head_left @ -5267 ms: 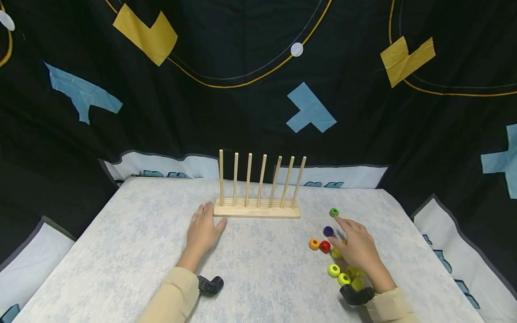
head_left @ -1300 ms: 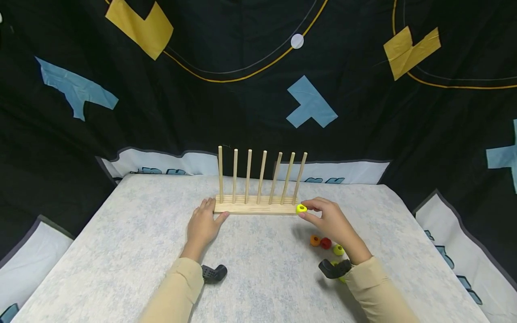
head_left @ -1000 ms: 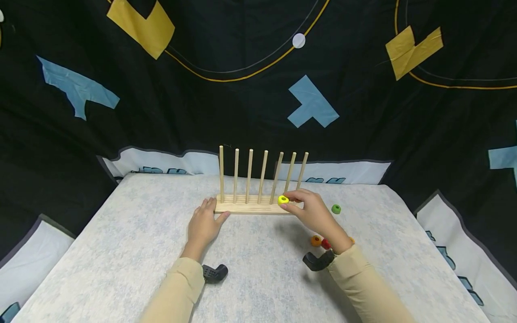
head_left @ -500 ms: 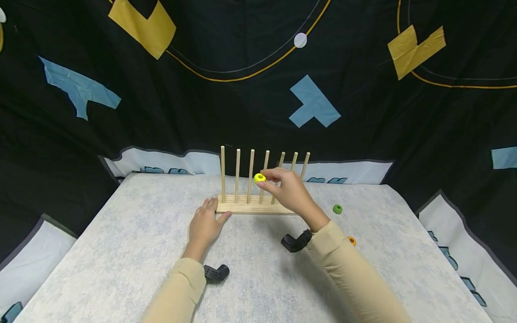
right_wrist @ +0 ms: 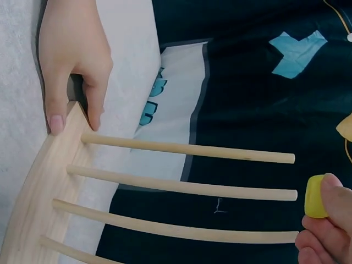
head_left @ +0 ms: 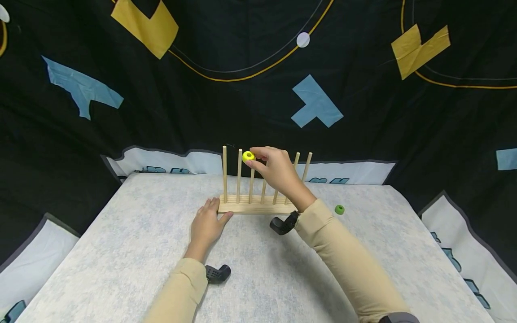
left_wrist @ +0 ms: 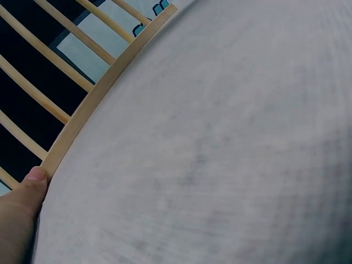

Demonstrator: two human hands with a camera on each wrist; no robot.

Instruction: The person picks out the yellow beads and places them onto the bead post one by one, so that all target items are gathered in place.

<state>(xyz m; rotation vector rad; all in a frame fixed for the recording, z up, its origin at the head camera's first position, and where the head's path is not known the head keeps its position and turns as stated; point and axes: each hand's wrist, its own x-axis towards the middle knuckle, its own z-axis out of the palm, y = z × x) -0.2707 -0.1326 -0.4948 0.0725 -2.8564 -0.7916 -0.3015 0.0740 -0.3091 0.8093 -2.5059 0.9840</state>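
In the middle of the head frame, the right hand (head_left: 276, 168) pinches a yellow bead (head_left: 247, 159) between thumb and fingers, up at the height of the rod tips of a wooden rack (head_left: 246, 208). In the right wrist view a narrow gap parts the bead from the end of the second rod, counting from the left hand (head_left: 205, 226). That hand, left of centre, grips the end of the rack's base, thumb on the near side. The pale tabletop (head_left: 133, 251) spreads from there to its slanting edge at lower left; rightward, a green bead (head_left: 339, 209) lies well apart from the rack, short of the right edge. Behind the rods, the table's far edge meets a white band (head_left: 355, 172) below a black curtain (head_left: 242, 116). The right hand hides the tops of the middle rods, and both sleeves run off the bottom of the frame. At lower left of the left wrist view, only part of the left hand shows, and the lower right is blurred. Blue, dark-outlined shapes (head_left: 339, 181) like letters mark the band, too small and cut off to read.
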